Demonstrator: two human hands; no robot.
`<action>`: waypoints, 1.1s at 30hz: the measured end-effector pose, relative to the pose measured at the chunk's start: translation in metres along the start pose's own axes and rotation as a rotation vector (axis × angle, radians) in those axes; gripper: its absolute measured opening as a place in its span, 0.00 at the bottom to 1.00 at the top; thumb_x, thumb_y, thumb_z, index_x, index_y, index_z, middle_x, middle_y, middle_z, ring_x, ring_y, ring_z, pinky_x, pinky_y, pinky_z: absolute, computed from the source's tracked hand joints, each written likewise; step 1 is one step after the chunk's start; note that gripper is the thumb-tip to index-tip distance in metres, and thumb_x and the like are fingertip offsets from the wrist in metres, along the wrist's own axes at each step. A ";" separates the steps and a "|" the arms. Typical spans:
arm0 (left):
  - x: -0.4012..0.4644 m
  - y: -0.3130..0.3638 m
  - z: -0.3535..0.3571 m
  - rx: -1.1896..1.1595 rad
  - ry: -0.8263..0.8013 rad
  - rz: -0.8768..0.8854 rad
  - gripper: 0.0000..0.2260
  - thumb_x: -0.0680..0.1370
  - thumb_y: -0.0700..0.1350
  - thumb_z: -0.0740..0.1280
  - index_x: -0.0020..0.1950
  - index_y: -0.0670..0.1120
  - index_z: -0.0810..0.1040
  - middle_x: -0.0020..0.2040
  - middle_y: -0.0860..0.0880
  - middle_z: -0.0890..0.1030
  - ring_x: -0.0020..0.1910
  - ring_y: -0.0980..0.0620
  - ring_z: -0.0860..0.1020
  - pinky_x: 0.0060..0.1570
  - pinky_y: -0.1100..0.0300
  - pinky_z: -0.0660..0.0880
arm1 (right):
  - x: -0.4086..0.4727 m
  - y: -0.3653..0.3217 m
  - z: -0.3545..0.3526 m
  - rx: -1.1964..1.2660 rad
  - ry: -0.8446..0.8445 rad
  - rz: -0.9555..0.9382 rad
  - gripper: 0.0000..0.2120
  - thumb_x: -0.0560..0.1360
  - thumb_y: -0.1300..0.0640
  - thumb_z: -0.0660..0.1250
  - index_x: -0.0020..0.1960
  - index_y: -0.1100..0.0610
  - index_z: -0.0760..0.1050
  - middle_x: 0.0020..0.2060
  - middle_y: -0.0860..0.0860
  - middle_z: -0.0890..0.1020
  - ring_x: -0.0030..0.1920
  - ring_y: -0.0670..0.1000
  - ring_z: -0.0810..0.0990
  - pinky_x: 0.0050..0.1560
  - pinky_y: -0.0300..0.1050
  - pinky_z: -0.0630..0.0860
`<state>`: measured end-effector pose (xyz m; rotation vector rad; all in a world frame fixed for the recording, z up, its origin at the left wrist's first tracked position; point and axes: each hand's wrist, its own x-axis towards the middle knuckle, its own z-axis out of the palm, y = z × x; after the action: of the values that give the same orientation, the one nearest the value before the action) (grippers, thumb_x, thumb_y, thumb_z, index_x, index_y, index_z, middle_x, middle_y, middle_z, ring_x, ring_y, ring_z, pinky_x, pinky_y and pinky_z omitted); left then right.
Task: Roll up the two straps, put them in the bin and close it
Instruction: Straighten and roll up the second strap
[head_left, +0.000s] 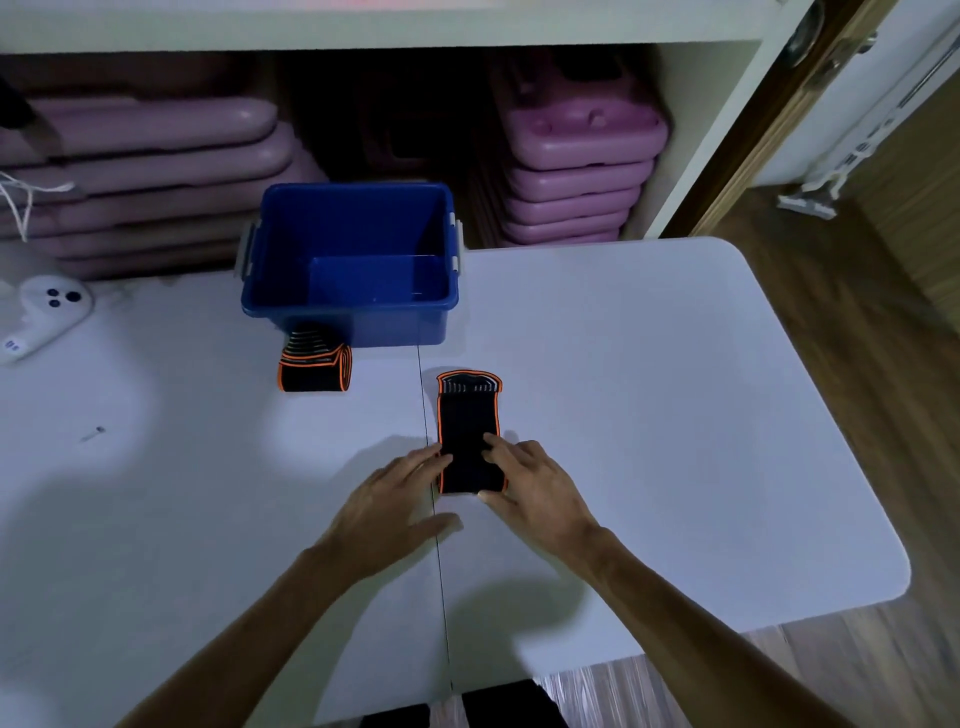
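- There were two black straps with orange edges and one blue bin (349, 317) on the white tabletop (649, 389).
- One strap, the rolled strap (315, 367), lay just in front of the bin, a little to the left.
- The other, the flat strap (469, 421), lay stretched out near the middle of the tabletop, well apart from the bin.
- The bin was open, and no lid could be seen.
- A white gadget (39, 317) sat at the far left edge, and pink stacked things (576, 171) filled the shelf behind.
- The left hand (395, 499) lay open, its fingertips touching the near left edge of the flat strap.
- The right hand (535, 486) was open too, fingers pressing on the strap's near end, thumb at its near edge.
- Neither grip was closed around anything.
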<state>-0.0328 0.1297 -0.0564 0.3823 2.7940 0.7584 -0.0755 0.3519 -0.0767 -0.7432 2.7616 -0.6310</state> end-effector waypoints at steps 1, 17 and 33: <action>-0.005 -0.004 0.004 0.054 -0.012 0.005 0.31 0.73 0.62 0.67 0.72 0.51 0.67 0.72 0.55 0.69 0.67 0.56 0.70 0.65 0.56 0.69 | 0.000 0.001 0.001 -0.003 -0.009 -0.012 0.24 0.77 0.47 0.66 0.69 0.54 0.66 0.70 0.48 0.73 0.61 0.54 0.72 0.55 0.53 0.77; 0.024 -0.001 0.020 0.364 0.214 0.050 0.19 0.68 0.58 0.72 0.49 0.44 0.79 0.40 0.49 0.81 0.36 0.50 0.80 0.30 0.59 0.77 | 0.004 0.004 -0.003 -0.001 -0.007 -0.061 0.23 0.80 0.48 0.63 0.72 0.57 0.66 0.58 0.53 0.81 0.56 0.56 0.75 0.52 0.52 0.76; 0.067 -0.006 -0.005 -0.296 0.160 -0.532 0.16 0.73 0.55 0.69 0.54 0.49 0.71 0.44 0.46 0.83 0.44 0.45 0.80 0.41 0.56 0.73 | 0.064 0.002 -0.013 0.596 0.101 0.377 0.10 0.78 0.51 0.66 0.54 0.54 0.69 0.36 0.46 0.79 0.37 0.46 0.79 0.31 0.31 0.71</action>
<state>-0.0988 0.1425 -0.0651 -0.4727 2.6625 1.0690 -0.1347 0.3249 -0.0718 -0.0620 2.4717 -1.3297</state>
